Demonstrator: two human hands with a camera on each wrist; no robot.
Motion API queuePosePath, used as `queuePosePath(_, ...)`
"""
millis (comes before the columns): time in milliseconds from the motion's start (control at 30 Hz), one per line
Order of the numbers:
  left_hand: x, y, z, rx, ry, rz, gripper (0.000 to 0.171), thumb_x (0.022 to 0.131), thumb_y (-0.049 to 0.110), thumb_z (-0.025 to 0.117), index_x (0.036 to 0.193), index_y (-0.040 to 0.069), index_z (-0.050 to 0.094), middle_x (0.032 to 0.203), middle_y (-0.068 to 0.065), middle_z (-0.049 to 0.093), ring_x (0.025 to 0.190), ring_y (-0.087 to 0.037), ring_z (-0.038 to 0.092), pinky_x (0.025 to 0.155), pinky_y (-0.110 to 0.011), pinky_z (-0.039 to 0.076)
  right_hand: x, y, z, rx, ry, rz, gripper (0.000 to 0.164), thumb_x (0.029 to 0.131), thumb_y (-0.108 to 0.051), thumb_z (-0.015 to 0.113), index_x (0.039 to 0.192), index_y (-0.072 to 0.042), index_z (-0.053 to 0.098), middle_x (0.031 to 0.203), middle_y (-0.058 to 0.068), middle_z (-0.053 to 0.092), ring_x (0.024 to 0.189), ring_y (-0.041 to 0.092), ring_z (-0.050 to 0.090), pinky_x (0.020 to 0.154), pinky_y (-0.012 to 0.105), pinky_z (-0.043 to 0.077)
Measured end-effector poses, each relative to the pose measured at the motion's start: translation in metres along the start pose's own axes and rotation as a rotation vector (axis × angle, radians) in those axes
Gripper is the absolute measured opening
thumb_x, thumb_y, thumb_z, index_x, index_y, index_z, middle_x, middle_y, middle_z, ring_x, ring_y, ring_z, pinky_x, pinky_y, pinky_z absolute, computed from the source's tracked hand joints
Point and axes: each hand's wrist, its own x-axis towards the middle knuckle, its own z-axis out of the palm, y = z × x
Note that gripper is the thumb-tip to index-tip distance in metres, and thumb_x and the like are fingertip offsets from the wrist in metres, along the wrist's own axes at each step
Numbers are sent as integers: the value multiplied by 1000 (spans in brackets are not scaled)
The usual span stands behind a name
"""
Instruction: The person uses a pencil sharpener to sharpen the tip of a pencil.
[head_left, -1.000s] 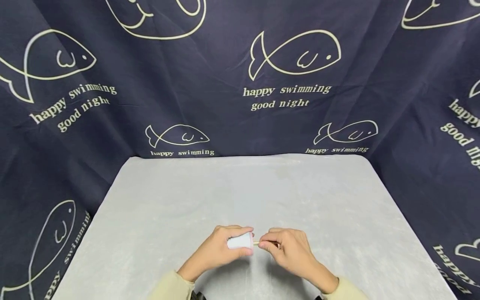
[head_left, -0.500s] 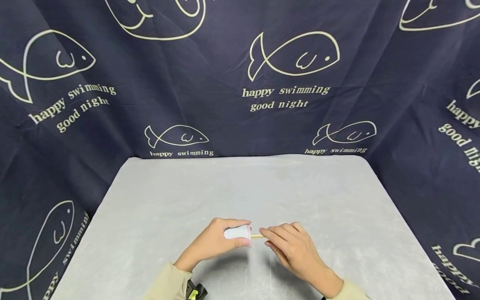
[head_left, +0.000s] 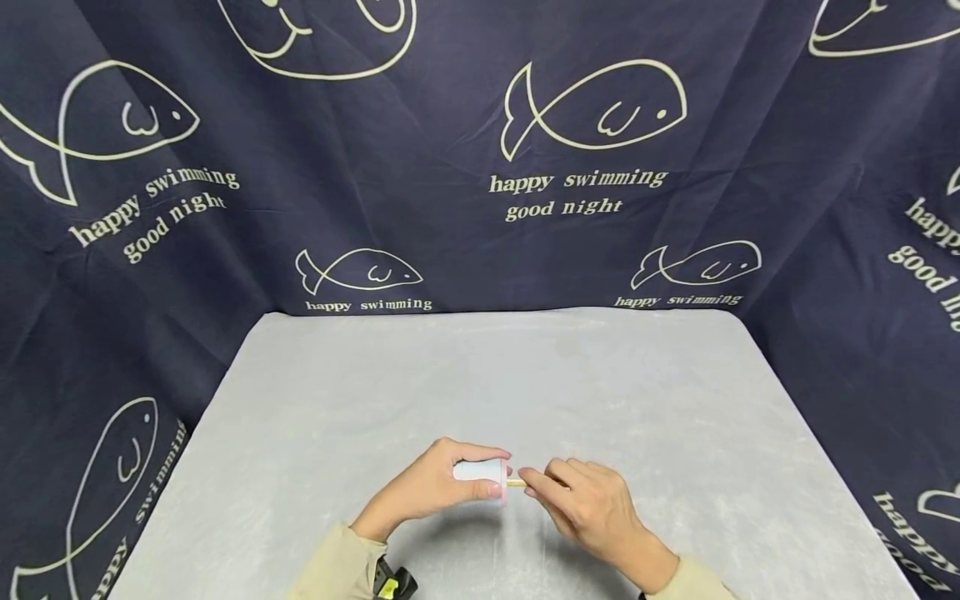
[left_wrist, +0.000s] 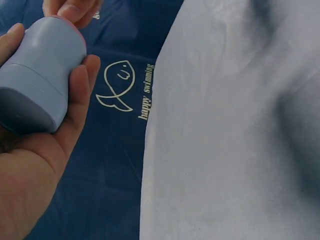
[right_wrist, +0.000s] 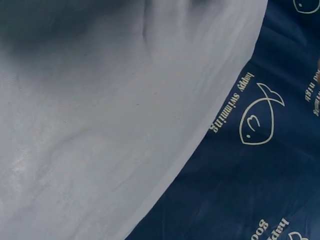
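Note:
A pale blue, waisted cylinder with a pink rim lies sideways in my left hand. The thumb and fingers of that hand curl round it from either side. In the left wrist view the same cylinder shows its smooth side and a darker, rounded base. Out of its pink end comes a thin, yellowish, pencil-like stick. My right hand pinches the stick's outer part, and the fingers hide its far end. Its fingertips also show at the pink end in the left wrist view.
Both hands are over the front middle of a table covered in pale grey cloth. Dark blue curtains with fish drawings and lettering enclose it at the back and sides. A dark device sits at the left wrist.
The right hand has shifted its grip along the stick and its fingers have changed pose. Both hands have risen, then dropped slightly, with the cylinder still in the left.

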Motion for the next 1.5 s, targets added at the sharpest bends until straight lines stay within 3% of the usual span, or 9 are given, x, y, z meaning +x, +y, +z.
queuePosePath(233, -1, -6, 8, 96, 54, 70, 43, 85, 23, 72, 123, 3, 64, 107, -12, 70, 78, -2, 59, 67, -20, 50, -10, -4, -3, 184, -224, 277, 22, 97, -30, 55, 83, -21, 69, 60, -16, 46, 49, -11, 25, 45, 3, 18)
queuePosePath(367, -4, -10, 15, 267, 75, 210, 47, 85, 25, 72, 125, 3, 61, 112, -10, 68, 84, -4, 60, 69, -17, 50, -8, -4, -11, 347, -458, 567, 7, 88, -28, 66, 82, -28, 70, 58, -22, 48, 48, -12, 29, 45, 8, 26)
queuePosePath(500, -4, -15, 22, 407, 60, 361, 50, 88, 26, 68, 128, -1, 57, 119, -11, 66, 97, -10, 63, 77, -14, 49, -5, 3, -19, 556, -693, 819, 10, 89, -30, 64, 82, -28, 71, 55, -19, 43, 46, -7, 30, 45, 16, 30)
queuePosePath(600, -1, -17, 24, 413, 65, 312, 51, 89, 30, 67, 128, -2, 58, 117, -12, 66, 88, -7, 62, 71, -12, 49, -5, 9, -19, 614, -762, 861, 12, 91, -31, 62, 84, -26, 71, 56, -15, 44, 46, -5, 31, 45, 18, 29)
queuePosePath(733, 4, -18, 19, 289, 122, 58, 55, 86, 39, 69, 127, 4, 61, 111, -11, 69, 68, -1, 54, 58, -17, 47, -11, 12, -9, 452, -650, 648, 10, 91, -26, 63, 96, -23, 71, 70, -16, 59, 55, -6, 41, 50, 17, 35)
queuePosePath(833, 7, -18, 9, 185, 148, -45, 53, 85, 39, 69, 125, 5, 63, 105, -11, 70, 66, -3, 53, 58, -20, 47, -18, 11, -3, 247, -499, 393, 18, 94, -24, 60, 108, -18, 69, 92, -11, 67, 72, 0, 57, 61, 20, 42)
queuePosePath(1033, 8, -19, -10, -78, 75, -54, 39, 90, 25, 65, 118, -2, 65, 112, -19, 68, 91, -9, 61, 80, -22, 49, -22, 11, 3, -25, -320, 60, 37, 103, -31, 38, 121, -11, 63, 108, -2, 67, 93, 14, 62, 76, 30, 44)
queuePosePath(1300, 5, -17, -7, -583, -95, -107, 49, 96, 19, 54, 121, -23, 49, 104, -19, 70, 88, -13, 69, 69, -23, 52, 0, 13, 7, -250, 18, -192, 30, 101, -28, 44, 99, -14, 70, 78, -4, 63, 62, 10, 53, 60, 24, 36)
queuePosePath(1500, 5, -13, 0, -624, -134, -83, 53, 96, 22, 55, 121, -24, 48, 98, -6, 73, 83, -12, 69, 66, -21, 51, 13, 11, 8, -330, 167, -225, 27, 99, -23, 50, 78, -19, 67, 60, -8, 48, 49, 6, 31, 51, 18, 25)
